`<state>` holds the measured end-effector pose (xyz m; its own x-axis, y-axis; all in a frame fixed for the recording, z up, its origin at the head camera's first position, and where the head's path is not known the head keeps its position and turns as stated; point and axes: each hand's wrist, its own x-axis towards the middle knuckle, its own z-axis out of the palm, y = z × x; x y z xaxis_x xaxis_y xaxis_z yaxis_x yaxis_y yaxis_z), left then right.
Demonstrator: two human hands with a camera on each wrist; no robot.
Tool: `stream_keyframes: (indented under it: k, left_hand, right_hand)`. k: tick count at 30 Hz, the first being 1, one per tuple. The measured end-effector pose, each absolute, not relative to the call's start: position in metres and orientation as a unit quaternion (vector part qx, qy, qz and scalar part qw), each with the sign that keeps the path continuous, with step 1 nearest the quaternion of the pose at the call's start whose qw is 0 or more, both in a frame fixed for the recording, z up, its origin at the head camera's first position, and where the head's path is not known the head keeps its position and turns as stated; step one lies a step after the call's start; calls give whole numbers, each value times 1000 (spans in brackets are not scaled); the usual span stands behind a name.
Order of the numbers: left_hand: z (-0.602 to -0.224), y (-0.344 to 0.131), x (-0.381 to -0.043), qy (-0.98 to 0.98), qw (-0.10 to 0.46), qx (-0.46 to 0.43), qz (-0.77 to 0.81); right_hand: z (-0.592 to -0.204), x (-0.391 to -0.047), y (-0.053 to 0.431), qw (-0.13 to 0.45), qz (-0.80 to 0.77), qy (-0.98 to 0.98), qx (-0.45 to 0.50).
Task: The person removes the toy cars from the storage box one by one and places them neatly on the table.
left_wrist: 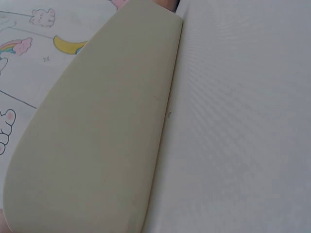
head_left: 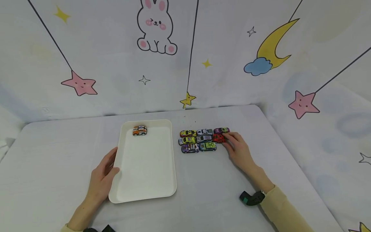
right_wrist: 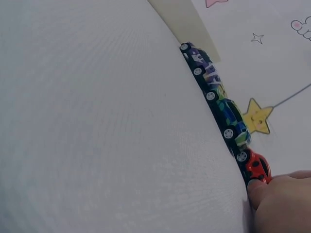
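A red toy car (head_left: 218,138) with dark spots is pinched between the thumb and fingers of my right hand (head_left: 240,153), at the right end of a close group of toy cars. Beside it in the head view are a purple toy car (head_left: 221,130), a grey one (head_left: 204,139) and a green one (head_left: 207,146). My left hand (head_left: 101,177) grips the left rim of a white tray (head_left: 145,164), thumb at the edge. An orange and white toy car (head_left: 140,130) stands in the tray's far left part. In the left wrist view the tray's outer wall (left_wrist: 107,121) hides most of that hand.
The group also holds a silver toy car (head_left: 204,131), two yellow ones (head_left: 188,133) and a purple and white one (head_left: 190,148), just right of the tray. A cartoon-printed backdrop (head_left: 226,87) rises behind the white table (head_left: 208,193).
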<state>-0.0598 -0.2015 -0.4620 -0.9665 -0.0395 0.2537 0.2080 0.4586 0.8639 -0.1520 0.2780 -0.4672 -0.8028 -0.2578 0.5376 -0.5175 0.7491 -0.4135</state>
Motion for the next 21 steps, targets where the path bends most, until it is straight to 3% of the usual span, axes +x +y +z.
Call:
stream_keyframes:
  k: [21]
  left_hand:
    - [-461,-201,-58,-843,115,-47,-523]
  right_hand:
    - [-469,-152,279,248,296,-895,225]
